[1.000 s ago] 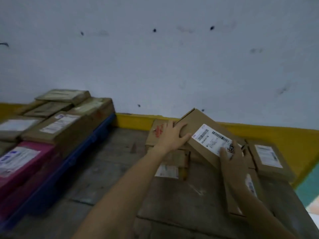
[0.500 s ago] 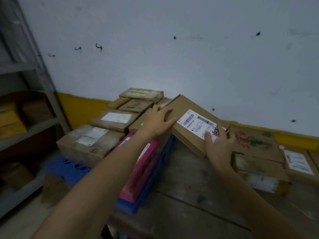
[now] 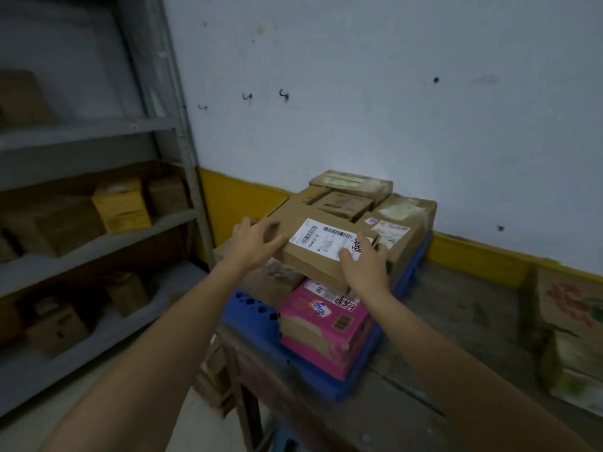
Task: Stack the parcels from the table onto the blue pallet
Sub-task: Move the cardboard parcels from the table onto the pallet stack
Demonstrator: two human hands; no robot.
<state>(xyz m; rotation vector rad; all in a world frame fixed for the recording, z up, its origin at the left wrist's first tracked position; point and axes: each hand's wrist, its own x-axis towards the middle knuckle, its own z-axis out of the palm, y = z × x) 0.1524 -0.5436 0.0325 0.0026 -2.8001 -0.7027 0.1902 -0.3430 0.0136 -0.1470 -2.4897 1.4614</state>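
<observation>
Grey shelving (image 3: 98, 203) stands far left, boxes on it. The left hand (image 3: 256, 244) clasps the labelled parcel's (image 3: 321, 243) left edge, the right hand (image 3: 363, 267) presses its near right corner: a two-sided grip, probably to steady it. Flat brown cardboard, white barcode label, it hangs over the pink box (image 3: 321, 324) on the blue pallet (image 3: 329, 384) atop the desk (image 3: 456, 321).

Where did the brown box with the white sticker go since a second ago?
Both hands, left hand and right hand, carried the flat brown cardboard parcel with the white label leftward from the table's pile to above the stack on the blue plastic pallet. Both hands' grip stayed unchanged.
</observation>
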